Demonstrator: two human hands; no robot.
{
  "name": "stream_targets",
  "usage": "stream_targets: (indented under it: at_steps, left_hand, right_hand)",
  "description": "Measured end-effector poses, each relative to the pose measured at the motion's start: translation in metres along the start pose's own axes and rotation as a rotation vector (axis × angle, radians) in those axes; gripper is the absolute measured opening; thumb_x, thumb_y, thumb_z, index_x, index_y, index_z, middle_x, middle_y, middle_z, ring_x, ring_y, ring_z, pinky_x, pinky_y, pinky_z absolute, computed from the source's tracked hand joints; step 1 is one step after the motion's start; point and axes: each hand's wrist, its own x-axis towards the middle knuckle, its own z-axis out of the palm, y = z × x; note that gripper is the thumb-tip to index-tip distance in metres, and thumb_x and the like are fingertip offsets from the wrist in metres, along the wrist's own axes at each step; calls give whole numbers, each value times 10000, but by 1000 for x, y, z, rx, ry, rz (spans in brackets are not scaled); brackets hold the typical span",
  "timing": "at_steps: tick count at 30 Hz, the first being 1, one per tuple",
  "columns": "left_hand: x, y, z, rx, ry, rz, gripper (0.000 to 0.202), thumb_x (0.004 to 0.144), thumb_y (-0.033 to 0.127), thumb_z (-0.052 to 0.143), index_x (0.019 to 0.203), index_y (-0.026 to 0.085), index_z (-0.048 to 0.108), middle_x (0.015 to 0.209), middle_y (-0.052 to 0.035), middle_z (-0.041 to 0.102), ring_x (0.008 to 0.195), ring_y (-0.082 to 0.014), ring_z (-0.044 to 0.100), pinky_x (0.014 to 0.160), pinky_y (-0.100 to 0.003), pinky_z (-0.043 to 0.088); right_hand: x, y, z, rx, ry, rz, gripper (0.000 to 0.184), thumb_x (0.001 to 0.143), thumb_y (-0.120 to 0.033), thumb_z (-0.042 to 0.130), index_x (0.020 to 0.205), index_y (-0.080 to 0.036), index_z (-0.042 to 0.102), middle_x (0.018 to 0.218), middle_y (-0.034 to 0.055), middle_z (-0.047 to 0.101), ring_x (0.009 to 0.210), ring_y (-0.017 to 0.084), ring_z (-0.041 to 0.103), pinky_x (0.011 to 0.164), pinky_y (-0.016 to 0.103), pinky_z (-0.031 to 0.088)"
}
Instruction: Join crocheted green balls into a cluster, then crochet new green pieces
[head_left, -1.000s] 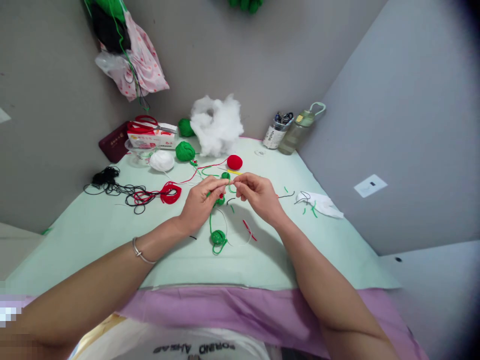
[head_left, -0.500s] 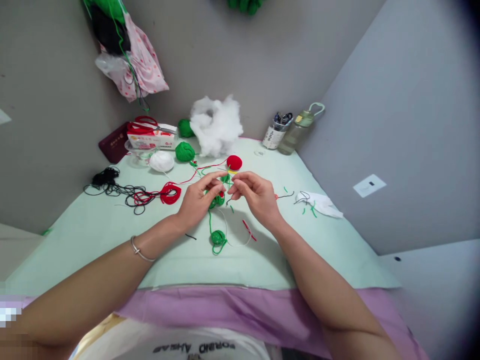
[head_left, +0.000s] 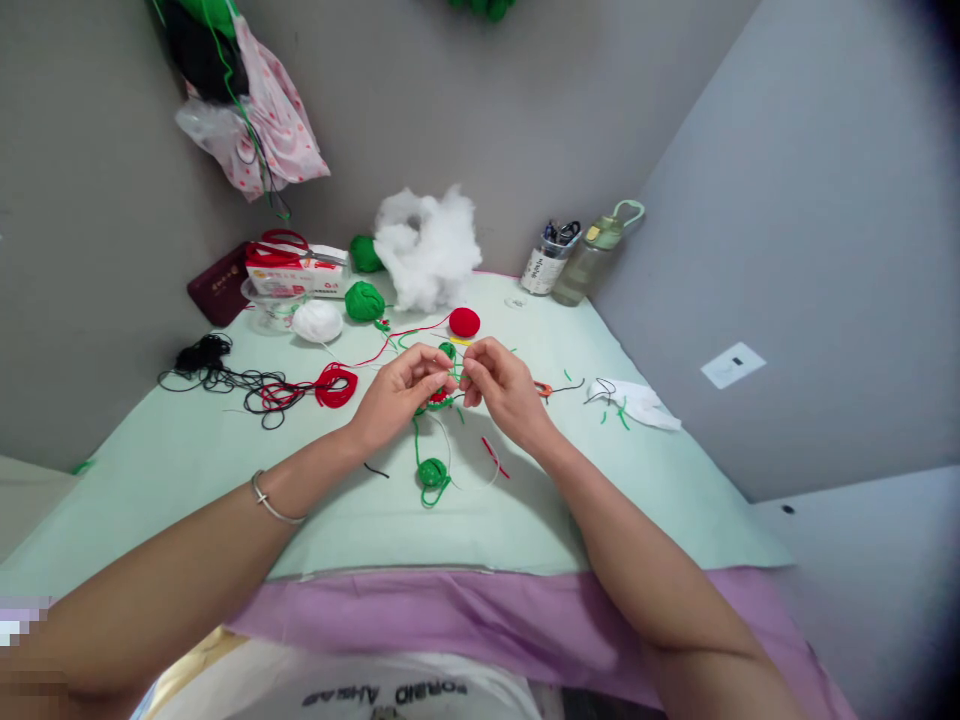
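Note:
My left hand (head_left: 406, 390) and my right hand (head_left: 501, 387) meet above the middle of the table, thumbs and fingers pinched. Whatever sits between the fingertips is too small to make out. Just under the left fingers lies a red and green knitted piece (head_left: 439, 398), partly covered by that hand. A small green ball piece (head_left: 432, 473) with a loop of green yarn rests nearer to me. To its right, a thin white thread curves beside a short red stick (head_left: 495, 458). Beyond the hands is a round red piece (head_left: 464, 322).
Red yarn (head_left: 336, 386) and tangled black yarn (head_left: 206, 355) lie left. Behind are a white yarn ball (head_left: 317, 321), green yarn ball (head_left: 364, 301), stuffing (head_left: 427, 250) and red scissors (head_left: 281, 245) on a box. A pen holder (head_left: 546, 262) and bottle (head_left: 592, 255) stand back right.
Both hands have come slightly closer together, fingertips now nearly touching. An orange item beside my right hand shows more. The whole view has shifted a little.

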Motion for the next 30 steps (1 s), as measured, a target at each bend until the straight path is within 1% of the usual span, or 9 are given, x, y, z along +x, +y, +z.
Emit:
stream_targets:
  at_steps: [3,7,11,14,17,19,22,25,30]
  left_hand:
    - [0,0,0,83,-62,10,146,915,317,591,908,195,671,834,-36,686,697,-146,598,585,-265,422]
    - [-3,-4,2,323,-115,98,250,920,247,507,838,200,739,894,-48,655,778,-164,590,746,-306,458]
    - [-3,-6,4,400,-103,131,252,921,257,494,823,216,722,861,-32,636,861,-198,601,841,-326,445]
    - [-2,-5,5,284,-103,46,226,911,288,530,809,208,715,872,-31,669,897,-213,615,877,-332,445]
    - [-3,-4,8,76,-113,-65,203,899,325,591,928,204,751,928,-40,721,948,-225,641,932,-347,459]
    - [-4,-4,11,-60,-115,-103,239,897,371,631,989,194,762,999,-63,738,987,-233,651,967,-364,466]
    - [-5,-6,15,-206,-90,-140,349,898,480,652,968,161,773,1020,-112,746,985,-243,667,959,-387,491]
    - [-4,-10,16,-216,-19,-143,424,882,551,664,930,145,775,965,-121,752,955,-244,677,948,-398,504]
    - [-1,-14,9,-172,74,-104,359,859,518,707,895,167,779,911,-69,745,897,-209,670,933,-363,512]
  right_hand:
    - [2,2,-1,-96,53,-27,107,955,-280,515,864,-226,526,666,-52,545,536,101,513,552,245,419]
    - [0,-1,2,-170,123,-108,90,938,-246,527,852,-225,545,715,-26,563,621,122,520,596,258,409]
    - [-4,-1,10,-274,123,-207,91,954,-242,505,875,-234,550,795,9,623,693,149,569,665,277,444]
    - [-7,2,15,-399,154,-321,140,978,-229,459,885,-233,563,855,40,654,745,163,588,711,289,449]
    - [-7,5,16,-546,185,-378,217,1008,-245,409,892,-234,593,864,60,667,770,178,594,716,300,435]
    - [-7,6,17,-619,208,-396,251,1023,-261,390,901,-237,609,860,64,675,784,186,603,727,305,433]
    - [-8,5,18,-653,243,-414,267,1033,-272,377,913,-239,613,867,66,695,796,189,621,740,309,438]
    - [-9,4,21,-635,230,-384,262,1035,-286,372,929,-230,605,866,72,709,768,190,626,726,315,442]
    - [-11,2,22,-509,159,-265,181,1018,-308,426,953,-240,581,809,40,710,703,177,644,694,307,463]
